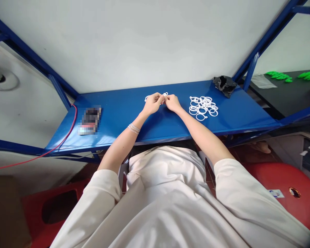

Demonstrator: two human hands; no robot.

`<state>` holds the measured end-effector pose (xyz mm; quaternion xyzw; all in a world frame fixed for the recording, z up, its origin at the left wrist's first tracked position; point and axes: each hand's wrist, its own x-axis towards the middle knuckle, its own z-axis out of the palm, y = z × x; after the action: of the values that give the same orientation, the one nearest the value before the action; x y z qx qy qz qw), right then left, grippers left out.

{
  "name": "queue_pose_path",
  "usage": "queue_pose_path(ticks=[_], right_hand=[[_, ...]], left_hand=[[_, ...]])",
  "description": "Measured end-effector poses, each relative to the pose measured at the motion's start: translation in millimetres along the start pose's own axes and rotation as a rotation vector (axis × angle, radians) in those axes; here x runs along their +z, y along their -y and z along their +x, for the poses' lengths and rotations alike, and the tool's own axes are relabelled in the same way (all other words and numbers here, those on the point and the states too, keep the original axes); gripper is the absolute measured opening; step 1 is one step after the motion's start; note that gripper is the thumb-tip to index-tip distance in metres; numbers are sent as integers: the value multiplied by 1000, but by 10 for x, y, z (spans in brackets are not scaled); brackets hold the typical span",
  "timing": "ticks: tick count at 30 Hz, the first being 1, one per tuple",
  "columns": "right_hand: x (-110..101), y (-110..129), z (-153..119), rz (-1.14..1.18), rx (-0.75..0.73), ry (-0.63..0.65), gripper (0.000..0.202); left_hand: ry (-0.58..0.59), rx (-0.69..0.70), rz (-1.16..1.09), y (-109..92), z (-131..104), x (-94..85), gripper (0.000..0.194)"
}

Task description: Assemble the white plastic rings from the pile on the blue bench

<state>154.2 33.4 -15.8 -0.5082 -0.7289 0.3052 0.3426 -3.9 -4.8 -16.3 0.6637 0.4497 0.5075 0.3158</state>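
Observation:
Over the middle of the blue table [118, 103], my left hand [153, 103] and my right hand [171, 103] meet at the fingertips. Both are closed on a small white ring piece [165, 93], whose little loops stick up between them. Part of another white ring [146, 98] shows at the left edge of my left hand; the rest is hidden. To the right of my right hand lies a loose pile of several white rings [202, 109], each with a small knob or loop.
A crumpled black bag [225, 85] sits at the table's back right. A blurred-out phone-like object [90, 120] lies at left, near a red cable [73, 125]. Green items [279, 75] lie on a dark surface at far right. Red stools [279, 182] stand below.

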Motion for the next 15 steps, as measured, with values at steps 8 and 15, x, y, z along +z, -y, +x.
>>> queue_pose_path(ticks=[8, 15], right_hand=[[-71, 56, -119, -7, -88, 37, 58], [-96, 39, -154, 14, -189, -11, 31]], left_hand=[[-195, -32, 212, 95, 30, -78, 18], [-228, -30, 234, 164, 64, -81, 9]])
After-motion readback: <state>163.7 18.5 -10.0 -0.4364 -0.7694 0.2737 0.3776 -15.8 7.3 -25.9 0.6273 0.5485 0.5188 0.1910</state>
